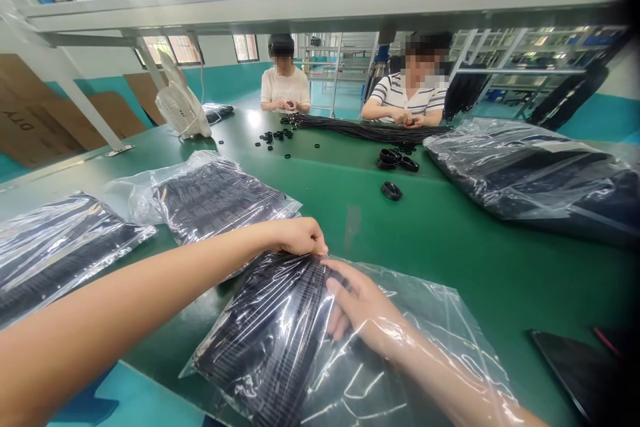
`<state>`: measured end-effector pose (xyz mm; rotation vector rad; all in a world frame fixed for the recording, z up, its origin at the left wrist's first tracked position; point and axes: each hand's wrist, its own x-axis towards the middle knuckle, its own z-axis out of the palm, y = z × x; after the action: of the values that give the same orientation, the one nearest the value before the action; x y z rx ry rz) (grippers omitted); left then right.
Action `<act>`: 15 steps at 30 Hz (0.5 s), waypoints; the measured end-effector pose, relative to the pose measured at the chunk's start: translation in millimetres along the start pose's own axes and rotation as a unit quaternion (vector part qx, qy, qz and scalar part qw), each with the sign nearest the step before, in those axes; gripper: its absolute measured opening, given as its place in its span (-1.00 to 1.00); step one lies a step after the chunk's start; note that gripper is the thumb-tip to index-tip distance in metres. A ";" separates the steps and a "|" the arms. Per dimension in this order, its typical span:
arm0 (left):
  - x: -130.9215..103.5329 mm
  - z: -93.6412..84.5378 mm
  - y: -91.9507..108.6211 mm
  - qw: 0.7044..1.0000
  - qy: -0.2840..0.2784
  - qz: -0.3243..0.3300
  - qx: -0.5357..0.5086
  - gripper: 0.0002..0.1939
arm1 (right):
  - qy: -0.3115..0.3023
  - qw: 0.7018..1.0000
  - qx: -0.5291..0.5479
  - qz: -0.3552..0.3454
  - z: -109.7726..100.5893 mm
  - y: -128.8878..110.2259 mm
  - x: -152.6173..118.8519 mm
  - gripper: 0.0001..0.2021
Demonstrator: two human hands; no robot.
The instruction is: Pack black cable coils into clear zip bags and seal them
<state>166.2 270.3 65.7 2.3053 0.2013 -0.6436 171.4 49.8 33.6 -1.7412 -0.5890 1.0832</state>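
A clear plastic bag (430, 307) lies before me, its left part filled with tightly packed rows of thin black parts (265, 340). At the bag's far edge my left hand (303, 237) is closed, with its fingertips pinching the plastic. My right hand (363, 310) reaches inside the bag and shows through the film. Its index finger and thumb are apart, beside the upper end of the black rows, and its other fingers are bent. What exactly the black parts are, I cannot make out.
Filled bags lie at left (55, 247) and behind (220, 193); a large black-filled bag (530, 173) is at right. Coiled black cables (391, 191), a long cable bundle (360, 127), and a white fan (180, 103) stand farther back. Two people sit opposite. A shelf (320, 3) spans overhead.
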 end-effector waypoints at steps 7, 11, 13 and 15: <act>-3.0 -8.1 4.9 0.999 -0.043 0.004 0.002 -0.75 | 0.004 1.000 -0.011 -0.005 -2.9 4.9 2.1 -0.41; -1.8 -6.4 8.1 0.998 -0.044 -0.033 0.005 -0.72 | -0.011 1.000 -0.025 -0.009 -5.8 1.8 -6.4 -0.27; -0.1 -3.7 9.0 0.998 -0.038 -0.055 0.006 -0.69 | -0.033 0.999 -0.016 -0.013 -8.1 -1.9 -10.9 -0.21; 1.4 -1.3 9.5 0.997 -0.033 -0.071 0.005 -0.65 | -0.059 0.998 -0.005 -0.028 -10.8 -4.7 -13.0 -0.18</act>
<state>171.0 264.3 71.5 2.2907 0.3339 -0.7929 174.9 36.5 44.6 -1.6672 -0.7123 1.1502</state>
